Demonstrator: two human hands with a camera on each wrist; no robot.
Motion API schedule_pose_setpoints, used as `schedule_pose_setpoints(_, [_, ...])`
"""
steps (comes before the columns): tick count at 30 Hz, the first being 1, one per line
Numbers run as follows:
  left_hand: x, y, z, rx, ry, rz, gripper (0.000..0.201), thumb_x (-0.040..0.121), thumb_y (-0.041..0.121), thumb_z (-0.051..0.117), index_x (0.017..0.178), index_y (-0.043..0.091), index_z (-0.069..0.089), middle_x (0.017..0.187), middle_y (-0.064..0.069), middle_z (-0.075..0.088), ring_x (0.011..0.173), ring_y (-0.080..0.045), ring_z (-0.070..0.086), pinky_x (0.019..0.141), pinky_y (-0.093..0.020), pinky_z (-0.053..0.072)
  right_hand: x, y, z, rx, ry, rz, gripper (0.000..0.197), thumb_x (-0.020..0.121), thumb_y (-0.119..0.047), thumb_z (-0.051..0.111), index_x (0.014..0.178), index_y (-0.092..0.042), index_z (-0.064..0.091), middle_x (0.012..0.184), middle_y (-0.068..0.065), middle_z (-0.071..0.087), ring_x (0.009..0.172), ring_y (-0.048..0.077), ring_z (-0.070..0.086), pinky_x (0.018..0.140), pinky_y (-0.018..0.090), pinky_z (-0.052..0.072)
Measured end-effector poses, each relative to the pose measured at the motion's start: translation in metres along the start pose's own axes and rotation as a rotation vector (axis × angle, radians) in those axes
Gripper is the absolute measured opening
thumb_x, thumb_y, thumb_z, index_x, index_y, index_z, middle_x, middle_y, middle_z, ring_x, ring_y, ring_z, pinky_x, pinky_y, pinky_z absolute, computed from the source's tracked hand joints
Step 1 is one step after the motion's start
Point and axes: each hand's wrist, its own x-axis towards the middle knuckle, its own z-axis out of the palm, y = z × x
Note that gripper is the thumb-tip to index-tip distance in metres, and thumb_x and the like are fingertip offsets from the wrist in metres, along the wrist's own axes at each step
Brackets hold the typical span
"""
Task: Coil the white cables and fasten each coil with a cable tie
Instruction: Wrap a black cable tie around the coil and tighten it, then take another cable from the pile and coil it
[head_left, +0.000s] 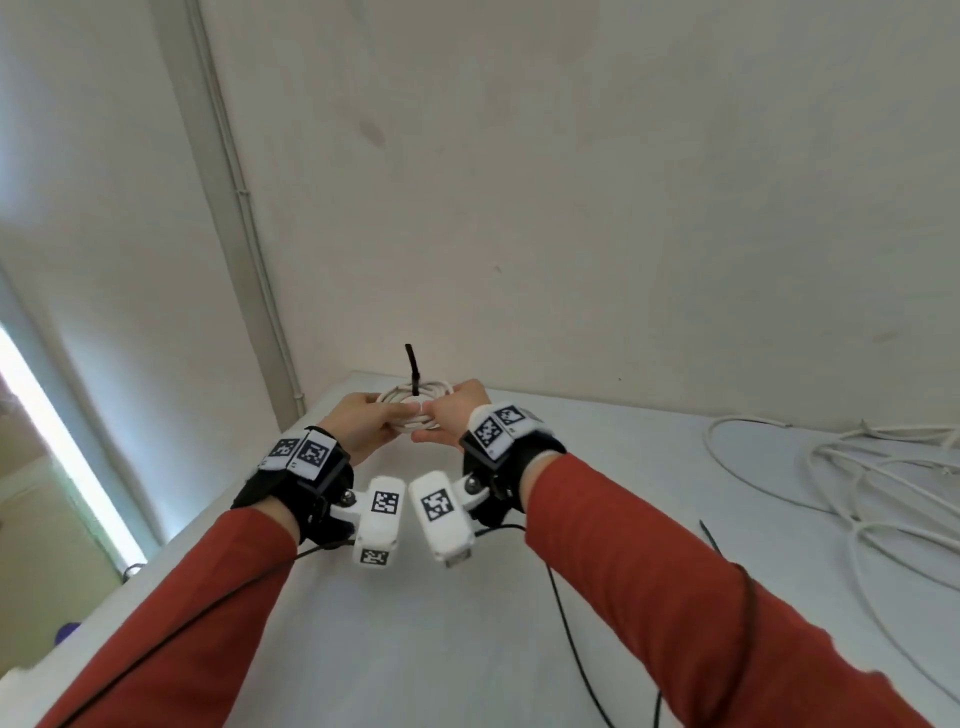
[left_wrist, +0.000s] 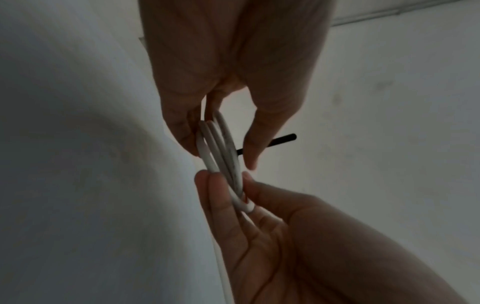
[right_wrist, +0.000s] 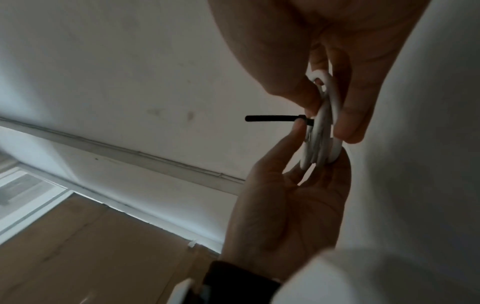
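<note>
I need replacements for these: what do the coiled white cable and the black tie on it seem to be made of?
The coiled white cable looks like a smooth, slightly glossy plastic or rubber jacket; it bends into tight loops, with grey scuffs visible in the left wrist view. The black tie looks like matte plastic, probably nylon: its thin free tail stands out straight and stiff from the coil.

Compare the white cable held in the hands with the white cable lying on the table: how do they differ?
The held cable is wound into a small, tight coil; the loose cable sprawls in wide, uneven loops. The held cable carries a black cable tie around it; the loose cable shows none. The left hand and right hand grip the first; the second lies on the table. Both are white.
</note>
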Motion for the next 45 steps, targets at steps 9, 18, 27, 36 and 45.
schedule_pose_setpoints(9, [0.066, 0.006, -0.043, 0.590, 0.293, 0.023, 0.041, 0.075, 0.014, 0.079, 0.111, 0.002, 0.065, 0.101, -0.009, 0.064, 0.091, -0.020, 0.058, 0.083, -0.026, 0.044, 0.070, -0.015, 0.021, -0.480, -0.005, -0.181, 0.037, 0.101, -0.031, 0.040, 0.117, -0.005, 0.060, 0.121, 0.010, 0.064, 0.113, 0.027, 0.058, 0.091, 0.028, 0.041])
schedule_pose_setpoints(18, [0.089, 0.011, -0.035, 0.884, 0.274, -0.053, 0.055, 0.080, 0.015, 0.075, 0.127, -0.003, 0.053, 0.127, -0.018, 0.057, 0.109, -0.030, 0.056, 0.089, -0.032, 0.042, 0.085, -0.003, 0.034, -0.615, -0.039, -0.111, 0.030, 0.095, -0.015, 0.048, 0.065, -0.013, 0.045, 0.090, 0.010, 0.066, 0.093, 0.027, 0.061, 0.057, 0.023, 0.030])
schedule_pose_setpoints(27, [0.056, 0.012, 0.012, 1.255, 0.421, 0.182, 0.039, 0.089, 0.033, 0.055, 0.125, 0.020, 0.054, 0.141, -0.009, 0.038, 0.128, -0.031, 0.033, 0.103, -0.041, 0.028, 0.035, 0.007, -0.020, -0.617, 0.028, -0.125, 0.060, 0.082, -0.016, 0.049, 0.141, -0.010, 0.039, 0.141, 0.017, 0.034, 0.113, 0.038, 0.057, 0.097, 0.042, 0.048])
schedule_pose_setpoints(36, [-0.031, 0.016, 0.166, 1.213, 0.046, 0.680, 0.015, 0.090, 0.034, 0.056, 0.102, 0.033, 0.064, 0.132, 0.004, 0.047, 0.131, -0.023, 0.026, 0.104, -0.043, 0.016, -0.133, 0.058, -0.182, -0.551, 0.281, -0.080, 0.046, 0.091, -0.020, 0.056, 0.135, -0.015, 0.045, 0.144, 0.011, 0.025, 0.119, 0.030, 0.051, 0.103, 0.028, 0.038])
schedule_pose_setpoints(45, [-0.112, 0.001, 0.308, 1.175, -0.347, 0.816, 0.018, 0.093, 0.033, 0.051, 0.106, 0.031, 0.064, 0.127, 0.002, 0.052, 0.125, -0.024, 0.034, 0.100, -0.041, 0.024, -0.260, 0.134, -0.321, -1.082, 0.373, 0.460, 0.042, 0.087, -0.032, 0.065, 0.120, -0.007, 0.061, 0.125, 0.013, 0.061, 0.114, 0.029, 0.057, 0.094, 0.032, 0.046])
